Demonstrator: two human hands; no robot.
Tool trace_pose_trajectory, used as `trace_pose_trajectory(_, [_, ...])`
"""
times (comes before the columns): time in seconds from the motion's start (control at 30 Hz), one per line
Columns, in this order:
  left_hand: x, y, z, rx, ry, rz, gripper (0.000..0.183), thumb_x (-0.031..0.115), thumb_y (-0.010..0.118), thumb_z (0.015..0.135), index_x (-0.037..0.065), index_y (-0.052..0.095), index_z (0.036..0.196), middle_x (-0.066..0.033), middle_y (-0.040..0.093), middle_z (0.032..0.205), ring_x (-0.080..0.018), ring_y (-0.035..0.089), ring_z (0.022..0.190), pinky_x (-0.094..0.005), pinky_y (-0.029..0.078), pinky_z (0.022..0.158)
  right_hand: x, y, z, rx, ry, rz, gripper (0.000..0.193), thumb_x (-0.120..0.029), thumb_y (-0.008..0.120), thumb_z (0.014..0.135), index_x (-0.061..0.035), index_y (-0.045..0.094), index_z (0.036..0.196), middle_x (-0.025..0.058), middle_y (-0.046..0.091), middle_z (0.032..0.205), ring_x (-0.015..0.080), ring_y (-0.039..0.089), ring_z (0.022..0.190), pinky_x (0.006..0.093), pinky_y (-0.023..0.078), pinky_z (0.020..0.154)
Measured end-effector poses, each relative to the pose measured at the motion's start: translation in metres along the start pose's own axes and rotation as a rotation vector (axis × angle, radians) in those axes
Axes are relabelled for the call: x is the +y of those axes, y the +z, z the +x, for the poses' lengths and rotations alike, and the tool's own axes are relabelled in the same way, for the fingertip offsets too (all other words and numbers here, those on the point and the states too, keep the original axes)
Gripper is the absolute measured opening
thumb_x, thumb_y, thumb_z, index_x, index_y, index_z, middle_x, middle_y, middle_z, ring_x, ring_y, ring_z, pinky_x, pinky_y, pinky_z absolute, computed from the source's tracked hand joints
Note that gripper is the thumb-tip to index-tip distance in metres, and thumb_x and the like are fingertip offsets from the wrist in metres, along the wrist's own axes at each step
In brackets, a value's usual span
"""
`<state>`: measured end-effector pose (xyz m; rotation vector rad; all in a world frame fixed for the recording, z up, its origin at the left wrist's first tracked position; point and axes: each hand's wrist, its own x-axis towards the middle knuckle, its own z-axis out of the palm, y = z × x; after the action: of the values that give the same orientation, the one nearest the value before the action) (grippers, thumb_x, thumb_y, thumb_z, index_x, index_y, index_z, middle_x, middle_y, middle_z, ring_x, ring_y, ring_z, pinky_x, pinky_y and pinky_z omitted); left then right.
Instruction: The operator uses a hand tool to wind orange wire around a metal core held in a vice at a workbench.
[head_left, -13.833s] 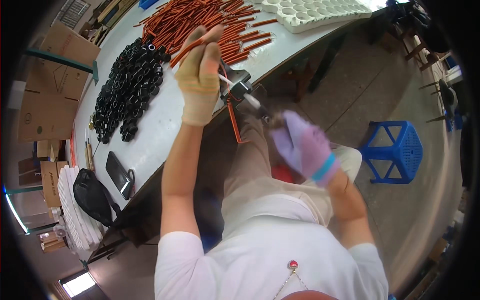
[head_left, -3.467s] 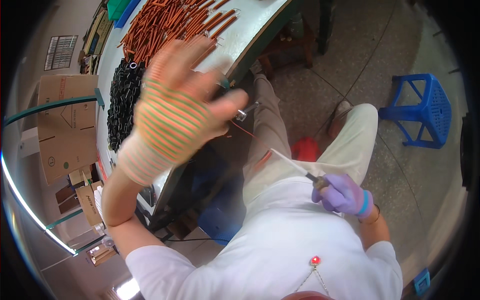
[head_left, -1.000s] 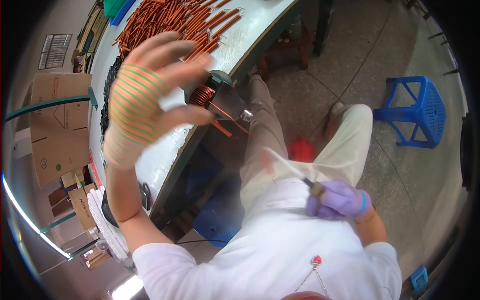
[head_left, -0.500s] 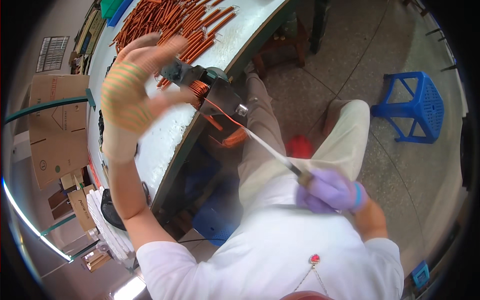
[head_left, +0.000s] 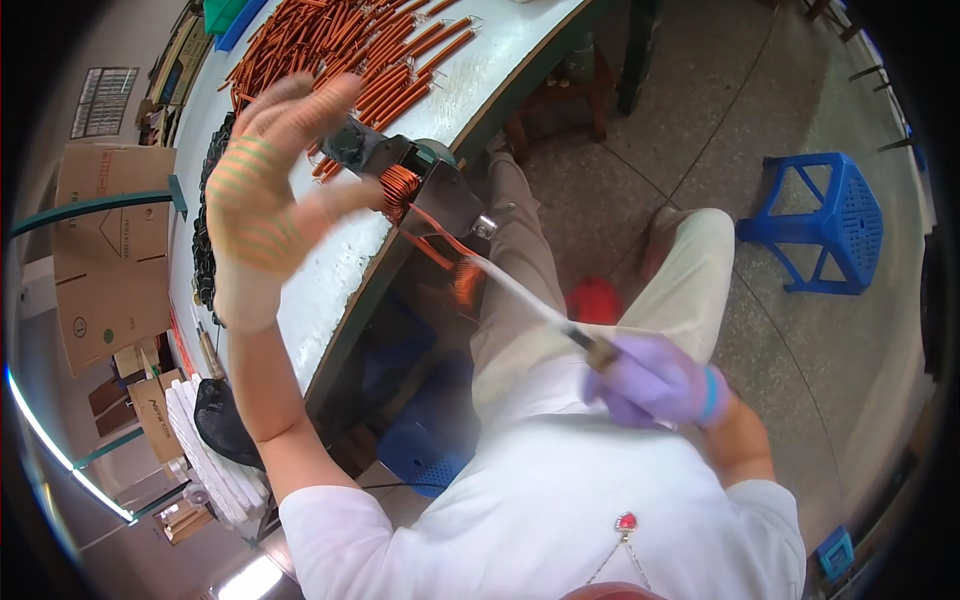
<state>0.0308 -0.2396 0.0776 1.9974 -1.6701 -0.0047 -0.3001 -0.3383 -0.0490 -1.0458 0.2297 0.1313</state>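
Note:
My left hand (head_left: pixel 255 205), in a striped glove, is raised over the table edge with its fingers spread, its thumb close to a copper-coloured coil (head_left: pixel 400 186). The coil sits at a dark metal vise-like fixture (head_left: pixel 447 196) on the table edge. From it, copper-coloured strands run toward my right. My right hand (head_left: pixel 655 380), in a purple glove, is closed round the handle of a long metal rod tool (head_left: pixel 530 300). The rod's far end meets the strands; how they join is too blurred to tell. Beside that end hangs a second copper-coloured coil (head_left: pixel 466 282), also blurred.
A heap of copper-coloured coiled rods (head_left: pixel 330 50) covers the far table (head_left: pixel 340 270). A black chain-like strip (head_left: pixel 208 220) lies beyond my left hand. A blue stool (head_left: pixel 830 220) stands at right, another blue stool (head_left: pixel 425 440) under the table. A red object (head_left: pixel 595 300) is between my legs.
My right hand and the rod have shifted slightly left. The hanging coil has swung and hangs more upright. My left hand stays spread near the fixture, only slightly moved.

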Motion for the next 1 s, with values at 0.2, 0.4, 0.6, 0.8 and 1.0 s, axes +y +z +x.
trace_pose_trajectory(0.2, [0.017,0.011,0.008,0.042,0.555,0.343,0.039,0.016,0.079,0.073,0.012,0.077,0.112,-0.0038,0.074,0.099,-0.0243,0.066,0.107,-0.0472,0.049,0.104,-0.02,0.007,0.015,0.046,0.387,0.147,0.036,-0.027,0.044,0.107,-0.0016,0.066,0.096,-0.0014,0.053,0.059,0.0059,0.046,0.044,0.0239,0.034,0.042])
trace_pose_trajectory(0.4, [-0.019,0.012,-0.002,0.184,-0.292,-0.189,0.044,0.006,0.08,0.079,0.003,0.074,0.122,-0.0111,0.074,0.105,-0.0228,0.07,0.098,-0.032,0.054,0.093,-0.035,0.015,0.081,-0.077,-0.053,0.058,0.041,-0.032,0.044,0.108,0.0005,0.066,0.097,-0.0003,0.054,0.058,0.0066,0.045,0.043,0.0237,0.036,0.044])
trace_pose_trajectory(0.6, [0.024,0.008,-0.002,-0.113,0.508,0.372,0.052,0.02,0.085,0.064,0.021,0.077,0.115,-0.0024,0.067,0.103,-0.0254,0.062,0.114,-0.0456,0.05,0.107,-0.005,-0.002,-0.021,-0.055,0.054,0.082,0.031,-0.017,0.042,0.106,0.0024,0.065,0.099,0.0008,0.054,0.057,0.0074,0.049,0.045,0.0253,0.039,0.046])
trace_pose_trajectory(0.8, [0.003,0.027,0.002,0.432,0.101,-0.023,0.027,0.007,0.071,0.09,0.005,0.075,0.116,-0.0034,0.072,0.104,-0.0149,0.069,0.09,-0.0348,0.053,0.097,-0.04,0.021,0.08,-0.033,0.13,0.217,0.04,-0.034,0.047,0.107,-0.0014,0.065,0.091,0.0,0.052,0.059,0.0069,0.044,0.042,0.0239,0.034,0.041])
trace_pose_trajectory(1.0, [-0.008,0.023,-0.014,0.314,-0.042,-0.137,0.052,0.017,0.087,0.076,0.006,0.072,0.124,-0.0042,0.073,0.113,-0.0211,0.063,0.118,-0.0343,0.05,0.101,-0.014,0.004,0.019,0.125,-0.045,-0.207,0.034,-0.021,0.043,0.107,0.001,0.066,0.095,0.0017,0.059,0.061,0.0082,0.05,0.044,0.0248,0.041,0.046])
